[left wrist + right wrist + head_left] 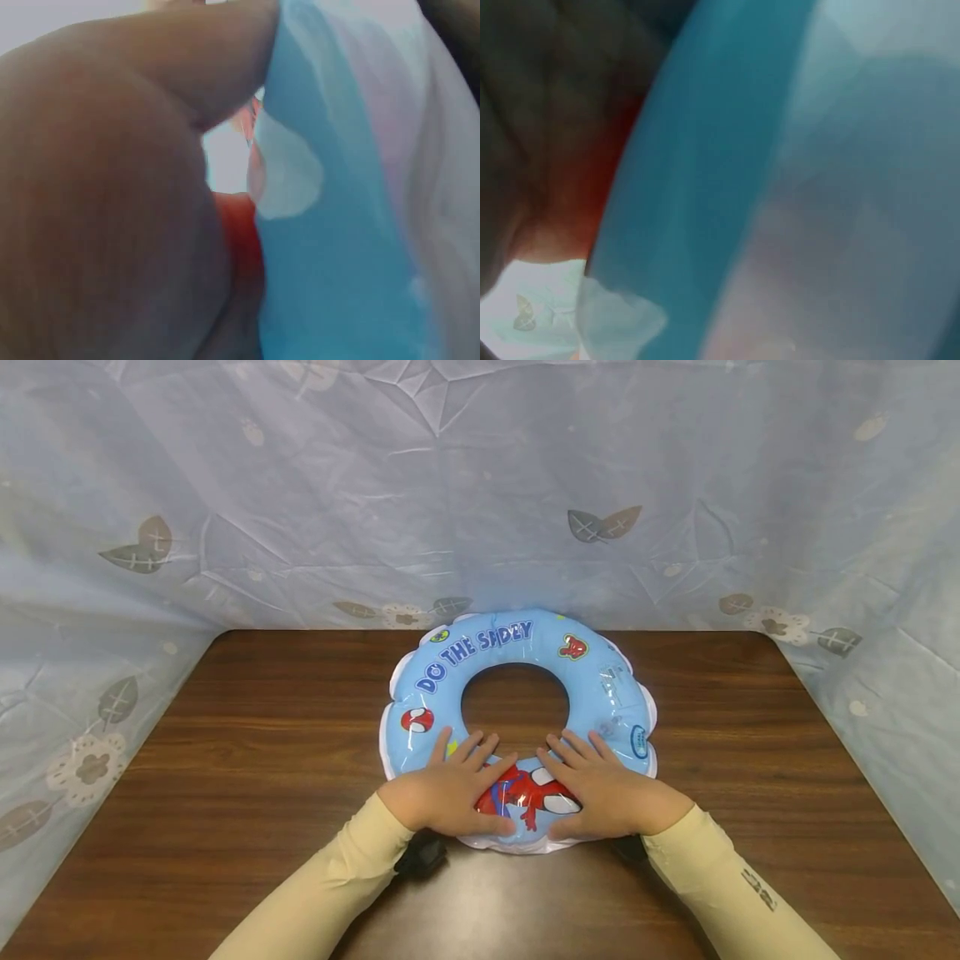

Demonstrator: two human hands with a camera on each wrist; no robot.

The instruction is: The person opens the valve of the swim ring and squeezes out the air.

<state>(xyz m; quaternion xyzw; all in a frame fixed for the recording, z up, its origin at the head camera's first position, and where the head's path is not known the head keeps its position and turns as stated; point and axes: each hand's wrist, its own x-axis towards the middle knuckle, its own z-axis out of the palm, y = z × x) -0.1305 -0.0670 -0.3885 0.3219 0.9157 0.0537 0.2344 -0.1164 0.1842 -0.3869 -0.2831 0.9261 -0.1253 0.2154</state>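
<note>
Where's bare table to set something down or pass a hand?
Free: table left of the ring, out to the left edge; likewise right of it; and a smaller patch in front, between the sleeves. The ring's hole shows bare table. Crowded: the ring's near side, under the left hand and right hand; behind the ring, hardly any table shows.

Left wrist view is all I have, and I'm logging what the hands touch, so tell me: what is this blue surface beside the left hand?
Observer: In the head view it is an inflatable ring lettered "DO THE SPIDEY".

Operator: My picture doesn't show me where the right hand is. Is it touching the ring too?

Observer: Yes, the right hand rests on the ring's near part, with its fingers straight.

Operator: And what is the ring resting on? I can't make that out.

Observer: A brown wood-grain table.
</note>
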